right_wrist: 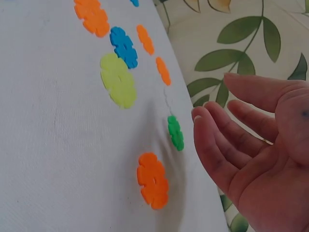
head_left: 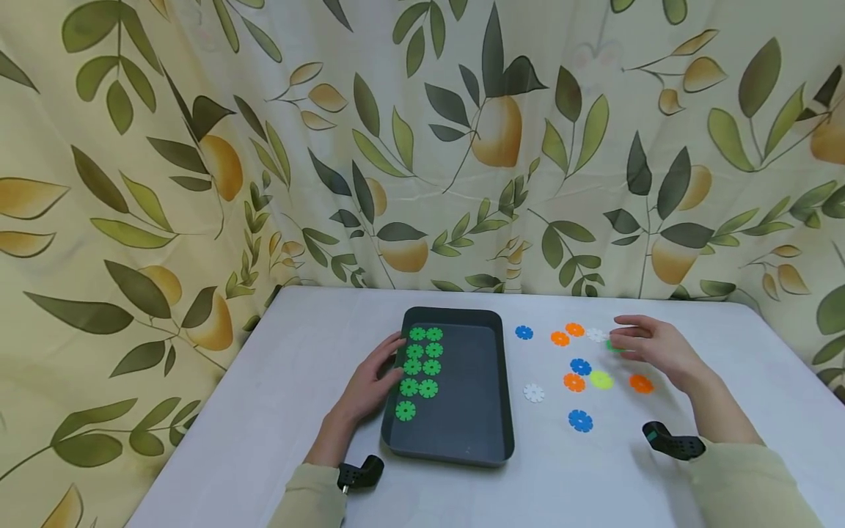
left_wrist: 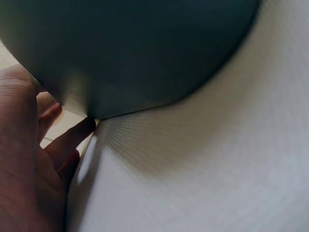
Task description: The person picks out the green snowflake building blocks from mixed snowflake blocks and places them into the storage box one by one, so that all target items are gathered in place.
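Note:
My left hand [head_left: 370,378] rests against the left wall of a dark grey baking tray [head_left: 472,396]. In the left wrist view, the left hand [left_wrist: 29,154] has its fingers beside the tray [left_wrist: 145,53]. Green snowflake discs [head_left: 412,367] lie in two columns along the tray's left side. My right hand [head_left: 660,348] hovers over the loose discs on the right, its fingers loosely bent with nothing between them. Just beyond its fingertips in the right wrist view lies a green snowflake disc [right_wrist: 175,133] on the table; in the head view, the fingers partly cover that disc.
Near the right hand lie several orange discs [head_left: 641,383], several blue discs [head_left: 581,420], a yellow-green disc [head_left: 601,379] and two white discs [head_left: 534,393]. All are on the white table [head_left: 297,330]. A leaf-patterned curtain [head_left: 422,147] hangs behind it and to the left.

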`<state>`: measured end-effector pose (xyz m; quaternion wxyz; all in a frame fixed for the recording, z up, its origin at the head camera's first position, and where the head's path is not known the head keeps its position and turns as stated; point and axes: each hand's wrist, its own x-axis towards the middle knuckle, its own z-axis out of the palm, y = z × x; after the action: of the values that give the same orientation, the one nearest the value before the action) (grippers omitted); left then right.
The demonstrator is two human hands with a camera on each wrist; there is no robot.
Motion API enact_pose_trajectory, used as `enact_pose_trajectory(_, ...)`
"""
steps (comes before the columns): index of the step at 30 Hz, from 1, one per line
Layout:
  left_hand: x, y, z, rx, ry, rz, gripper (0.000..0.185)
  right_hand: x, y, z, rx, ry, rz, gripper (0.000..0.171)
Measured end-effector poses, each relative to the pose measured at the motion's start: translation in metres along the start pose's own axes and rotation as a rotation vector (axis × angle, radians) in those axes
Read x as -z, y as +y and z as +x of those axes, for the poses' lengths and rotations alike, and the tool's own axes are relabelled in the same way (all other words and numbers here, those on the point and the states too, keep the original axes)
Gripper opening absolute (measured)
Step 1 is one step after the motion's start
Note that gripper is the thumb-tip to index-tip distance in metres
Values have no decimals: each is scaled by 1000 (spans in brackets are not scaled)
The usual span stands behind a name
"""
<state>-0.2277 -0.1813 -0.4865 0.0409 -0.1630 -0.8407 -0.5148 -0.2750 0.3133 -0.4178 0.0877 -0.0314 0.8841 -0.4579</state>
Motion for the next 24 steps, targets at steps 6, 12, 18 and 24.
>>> enact_pose_trajectory(6, -1, 1, 1, 3, 2, 7, 50, 7, 7, 0, -33, 9, -24, 70)
enact_pose_trajectory(12, 0, 2, 0, 7, 3, 12, 51, 10, 13, -1, -61, 5, -38, 73)
enact_pose_trajectory(18, 1, 2, 0, 10, 6, 18, 50, 11, 20, 2, -93, -2, -50, 75)
enact_pose_trajectory(24, 1, 2, 0, -6, 0, 8, 50, 11, 27, 5, -130, 4, -71, 74)
